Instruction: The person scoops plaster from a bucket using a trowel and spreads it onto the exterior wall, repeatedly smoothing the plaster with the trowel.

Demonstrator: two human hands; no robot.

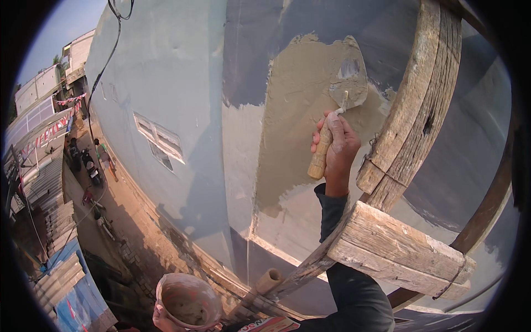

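My right hand (pixel 338 148) is closed around the wooden handle of a trowel (pixel 319 161). The trowel's blade, smeared with mortar, lies against the wall near the top of a patch of wet grey-brown mortar (pixel 293 94). Low in the view, my left hand (pixel 161 320) grips the side of a pinkish bucket (pixel 166 288). Some mortar (pixel 189 311) sits at the bottom of the bucket. Most of the left hand's fingers are hidden by the bucket and the lower edge of the picture.
Weathered timber beams (pixel 412 105) tied with wire stand close to my right arm, with a short wooden block (pixel 398 246) across them. A bamboo pole (pixel 269 281) runs beside the bucket. Far below lies an alley (pixel 130 202) with parked motorbikes (pixel 91 169) and a person (pixel 104 155).
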